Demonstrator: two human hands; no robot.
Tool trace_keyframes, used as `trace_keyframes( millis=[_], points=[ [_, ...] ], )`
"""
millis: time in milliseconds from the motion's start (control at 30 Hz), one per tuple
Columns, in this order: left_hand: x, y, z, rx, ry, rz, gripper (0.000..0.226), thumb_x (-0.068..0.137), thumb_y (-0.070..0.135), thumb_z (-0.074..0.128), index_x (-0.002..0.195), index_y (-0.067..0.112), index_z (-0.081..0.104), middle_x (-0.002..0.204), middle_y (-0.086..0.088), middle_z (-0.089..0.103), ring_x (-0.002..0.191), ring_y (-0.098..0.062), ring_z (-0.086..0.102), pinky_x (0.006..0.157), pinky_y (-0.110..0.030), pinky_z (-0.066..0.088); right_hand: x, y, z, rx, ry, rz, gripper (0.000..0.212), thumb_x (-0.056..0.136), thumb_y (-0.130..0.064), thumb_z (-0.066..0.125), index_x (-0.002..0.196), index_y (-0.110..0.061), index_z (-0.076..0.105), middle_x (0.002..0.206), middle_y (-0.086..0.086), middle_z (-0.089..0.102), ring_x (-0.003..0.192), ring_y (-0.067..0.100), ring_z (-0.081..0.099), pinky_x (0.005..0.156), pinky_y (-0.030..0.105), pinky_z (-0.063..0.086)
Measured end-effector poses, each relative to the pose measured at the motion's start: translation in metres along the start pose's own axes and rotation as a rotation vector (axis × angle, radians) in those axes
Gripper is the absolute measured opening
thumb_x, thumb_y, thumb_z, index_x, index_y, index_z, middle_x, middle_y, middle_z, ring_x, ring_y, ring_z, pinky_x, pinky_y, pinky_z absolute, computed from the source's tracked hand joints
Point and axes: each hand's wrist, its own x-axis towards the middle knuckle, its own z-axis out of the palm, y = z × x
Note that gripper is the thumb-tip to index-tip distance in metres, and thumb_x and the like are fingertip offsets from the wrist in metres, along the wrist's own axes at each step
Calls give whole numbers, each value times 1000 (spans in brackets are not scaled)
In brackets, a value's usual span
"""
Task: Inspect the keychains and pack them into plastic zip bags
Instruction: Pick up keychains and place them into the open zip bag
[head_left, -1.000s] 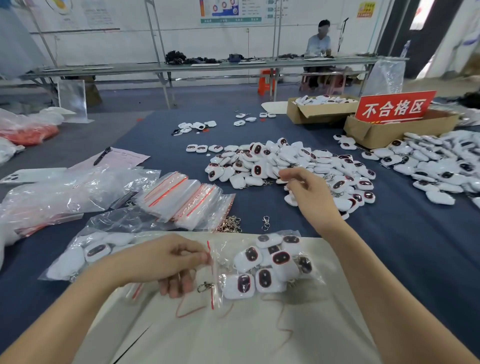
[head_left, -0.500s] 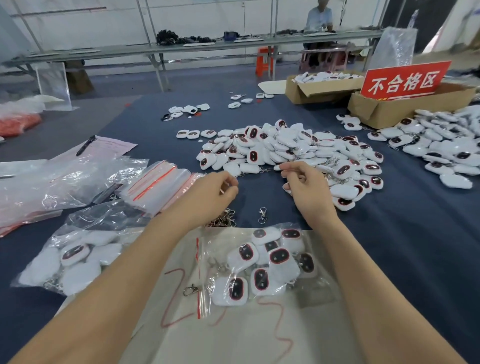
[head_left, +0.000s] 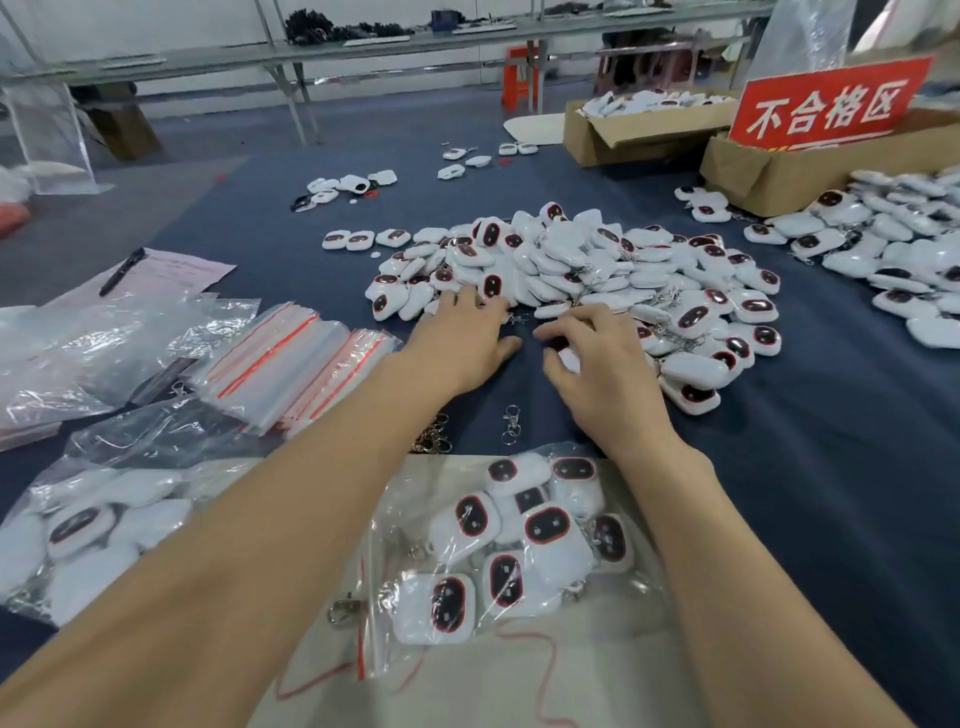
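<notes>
A big pile of white keychains (head_left: 597, 270) with dark red-rimmed faces lies on the blue table cloth. My left hand (head_left: 462, 338) reaches to the pile's near edge with straight fingers touching keychains there. Just right of it, my right hand (head_left: 602, 364) is curled, with a white keychain (head_left: 569, 358) showing between thumb and fingers. Close to me a clear zip bag (head_left: 519, 545) filled with several keychains lies between my forearms on a white sheet. A stack of empty zip bags (head_left: 291, 358) with red strips sits at the left.
Another filled bag (head_left: 93, 519) lies at the near left, with loose clear plastic (head_left: 104, 338) behind it. Metal clasps (head_left: 511, 423) lie near my wrists. Cardboard boxes and a red sign (head_left: 826, 104) stand at the far right, beside a second keychain pile (head_left: 909, 260). A pen rests on pink paper (head_left: 156, 270).
My left hand let go of the filled bag and moved forward to the pile's edge. My right hand stayed at the pile, shifting slightly. The view tilted down and closer.
</notes>
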Motion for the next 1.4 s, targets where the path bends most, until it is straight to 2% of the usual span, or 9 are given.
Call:
trace_keyframes(
  millis=[233,467,567,667,733,900,1033,1233,1400],
  points=[
    [1,-12,2,55,62,38,41,105,37,42,142,19,41,142,-12,47,131,-32,38,95,-46,43,-1,2,2,-44,-132,-77,32,90,-2,60,117,-15,71,130,8,57,123,28,44,104,34,38],
    [-9,-13,-3,32,81,26,33,106,30,39,135,14,43,130,-13,54,120,-33,49,80,-43,43,-1,3,2,-10,-100,-78,34,90,2,57,116,-15,70,128,4,57,121,23,46,96,27,40],
    [-18,-19,-4,-108,126,15,17,105,31,38,108,15,45,101,-8,61,89,-30,55,68,-39,42,-1,3,1,22,-84,-63,34,91,1,55,116,-17,70,126,1,56,119,19,45,90,19,35],
    [-35,-27,-3,-445,205,-24,11,105,34,43,96,27,43,73,11,51,67,-12,49,57,-28,32,-1,2,0,57,-57,-45,31,93,-2,54,113,-19,71,121,-2,57,116,15,45,85,20,36],
    [-48,-28,-1,-658,285,-49,10,104,36,47,95,32,49,75,13,54,72,-7,55,63,-24,37,-1,0,-1,70,-38,-41,28,94,-5,54,111,-20,71,118,-4,59,113,14,47,81,20,35],
    [-64,-27,-8,-1043,340,-136,21,103,35,54,122,26,53,94,5,72,79,-7,70,86,-38,55,-1,-5,-3,73,32,-11,26,97,-9,52,111,-20,72,112,-4,65,106,16,57,80,28,43],
    [-66,-28,-20,-991,307,-8,23,106,28,48,125,36,57,91,4,63,72,-5,67,79,-31,57,-1,-12,-8,124,133,8,27,97,-8,51,108,-20,73,105,-6,69,95,12,62,80,29,48],
    [-71,-19,-29,-877,204,101,39,107,19,44,137,44,52,95,8,57,80,-4,64,83,-18,52,8,-32,-13,669,29,125,21,99,-21,60,101,-38,72,92,-20,74,84,-4,66,77,11,49],
    [-71,-13,-33,-813,217,90,35,102,33,56,136,36,49,107,9,63,84,-1,63,79,-14,50,8,-35,-13,820,-73,95,15,97,-18,65,108,-25,72,83,-18,73,75,-5,64,71,11,49]
  ],
)
